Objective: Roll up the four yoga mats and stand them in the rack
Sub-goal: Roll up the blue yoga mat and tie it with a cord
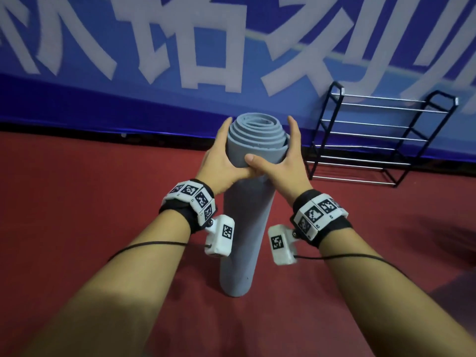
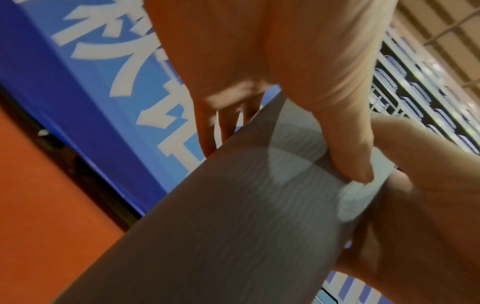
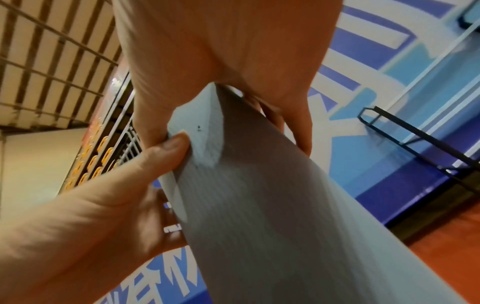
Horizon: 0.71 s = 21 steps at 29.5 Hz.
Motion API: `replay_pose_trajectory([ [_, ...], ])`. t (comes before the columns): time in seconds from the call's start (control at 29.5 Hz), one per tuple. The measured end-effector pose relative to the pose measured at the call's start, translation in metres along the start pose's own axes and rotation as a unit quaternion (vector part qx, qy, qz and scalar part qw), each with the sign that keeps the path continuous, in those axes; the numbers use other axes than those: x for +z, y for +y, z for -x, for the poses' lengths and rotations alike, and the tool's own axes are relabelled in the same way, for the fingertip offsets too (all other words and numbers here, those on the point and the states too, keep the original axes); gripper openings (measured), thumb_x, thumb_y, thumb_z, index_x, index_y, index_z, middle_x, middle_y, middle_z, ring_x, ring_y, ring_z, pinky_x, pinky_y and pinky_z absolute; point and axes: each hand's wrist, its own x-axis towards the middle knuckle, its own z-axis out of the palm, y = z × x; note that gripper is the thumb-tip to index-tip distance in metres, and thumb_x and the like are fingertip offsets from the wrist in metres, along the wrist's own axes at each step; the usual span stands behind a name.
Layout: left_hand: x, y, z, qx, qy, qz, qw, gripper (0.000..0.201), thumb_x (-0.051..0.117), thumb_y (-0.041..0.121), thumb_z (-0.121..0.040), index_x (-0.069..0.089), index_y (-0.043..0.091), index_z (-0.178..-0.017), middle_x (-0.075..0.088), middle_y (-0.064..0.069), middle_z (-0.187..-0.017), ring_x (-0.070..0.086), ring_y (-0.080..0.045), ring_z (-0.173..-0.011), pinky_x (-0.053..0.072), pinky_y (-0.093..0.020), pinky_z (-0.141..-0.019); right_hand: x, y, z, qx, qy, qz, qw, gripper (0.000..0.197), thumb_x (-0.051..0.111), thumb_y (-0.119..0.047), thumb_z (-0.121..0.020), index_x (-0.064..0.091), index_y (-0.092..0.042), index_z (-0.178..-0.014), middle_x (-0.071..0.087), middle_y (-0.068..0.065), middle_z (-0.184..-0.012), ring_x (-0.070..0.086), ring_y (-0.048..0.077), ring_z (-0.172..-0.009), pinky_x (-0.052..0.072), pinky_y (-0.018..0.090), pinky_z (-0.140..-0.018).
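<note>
A rolled grey yoga mat point(image 1: 244, 222) stands upright on the red floor in the head view, its spiral top end facing me. My left hand point(image 1: 221, 161) wraps its upper left side and my right hand point(image 1: 280, 161) wraps the upper right, both thumbs pressed on the near face. In the left wrist view my left hand point(image 2: 298, 102) grips the grey yoga mat point(image 2: 221, 226). The right wrist view shows my right hand point(image 3: 228, 72) around the grey yoga mat point(image 3: 272, 205). A black rack point(image 1: 381, 135) with metal rails stands to the right by the wall. No other mats are in view.
A blue banner point(image 1: 180, 60) with large white characters covers the wall behind the mat. Red floor point(image 1: 90, 189) spreads left and in front. A dark shadow lies on the floor at the far right.
</note>
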Motion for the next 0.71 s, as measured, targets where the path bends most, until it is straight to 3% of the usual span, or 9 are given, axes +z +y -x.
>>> replay_pose_trajectory([
  [0.1,-0.008,0.012,-0.003,0.038,0.009,-0.032,0.999,0.117,0.09,0.048,-0.059,0.018,0.05,-0.151,0.042,0.011,-0.149,0.042,-0.007,-0.135,0.039,-0.037,-0.112,0.001,-0.006,-0.008,-0.048,0.003,0.054,0.997,0.106,0.089,-0.038,-0.07,0.024,-0.032,-0.154,0.04,-0.004,-0.151,0.041,0.006,-0.138,0.037,0.032,-0.115],
  [0.24,-0.009,0.009,-0.005,0.113,-0.005,-0.144,0.983,0.093,0.075,0.046,-0.063,0.039,0.033,-0.148,0.02,0.007,-0.16,0.029,-0.01,-0.145,0.032,-0.041,-0.117,0.004,0.0,-0.007,-0.112,-0.018,0.172,0.979,0.089,0.082,-0.041,-0.075,0.037,-0.027,-0.15,0.028,-0.003,-0.159,0.027,0.001,-0.143,0.027,0.021,-0.118],
  [0.37,-0.012,0.0,-0.005,0.108,0.02,-0.182,0.977,0.08,0.071,0.039,-0.066,0.044,0.039,-0.141,0.025,0.02,-0.158,0.034,-0.006,-0.141,0.037,-0.041,-0.113,0.012,0.012,-0.002,-0.115,-0.019,0.2,0.973,0.078,0.071,-0.054,-0.077,0.042,-0.034,-0.146,0.031,-0.013,-0.159,0.028,0.005,-0.146,0.03,0.038,-0.119],
  [0.47,-0.014,0.003,-0.003,0.103,0.037,-0.161,0.981,0.075,0.074,0.034,-0.066,0.051,0.037,-0.137,0.032,0.02,-0.156,0.042,-0.003,-0.134,0.04,-0.034,-0.111,0.017,0.007,-0.003,-0.109,-0.011,0.179,0.978,0.074,0.075,-0.049,-0.074,0.047,-0.028,-0.139,0.036,-0.008,-0.156,0.033,0.006,-0.143,0.033,0.037,-0.117],
  [0.54,-0.013,0.007,-0.005,0.116,0.041,-0.14,0.983,0.074,0.074,0.038,-0.064,0.054,0.033,-0.135,0.036,0.014,-0.154,0.043,-0.003,-0.135,0.04,-0.036,-0.111,0.015,-0.001,-0.008,-0.121,-0.017,0.183,0.976,0.071,0.076,-0.046,-0.075,0.049,-0.023,-0.137,0.039,-0.004,-0.154,0.037,0.008,-0.141,0.035,0.036,-0.115],
  [0.64,-0.012,0.014,-0.018,0.132,0.018,-0.165,0.977,0.075,0.073,0.04,-0.068,0.05,0.032,-0.139,0.033,0.012,-0.156,0.04,-0.012,-0.138,0.036,-0.038,-0.113,0.007,-0.01,-0.023,-0.135,-0.022,0.231,0.963,0.07,0.071,-0.049,-0.078,0.048,-0.028,-0.14,0.036,-0.01,-0.156,0.04,0.011,-0.139,0.035,0.033,-0.113],
  [0.71,-0.005,0.008,-0.025,0.146,0.024,-0.209,0.967,0.073,0.068,0.045,-0.071,0.05,0.029,-0.139,0.038,0.009,-0.155,0.039,-0.019,-0.137,0.033,-0.039,-0.115,0.005,-0.004,-0.027,-0.137,-0.019,0.27,0.953,0.064,0.066,-0.052,-0.079,0.052,-0.028,-0.136,0.044,-0.012,-0.15,0.046,0.015,-0.134,0.038,0.038,-0.111],
])
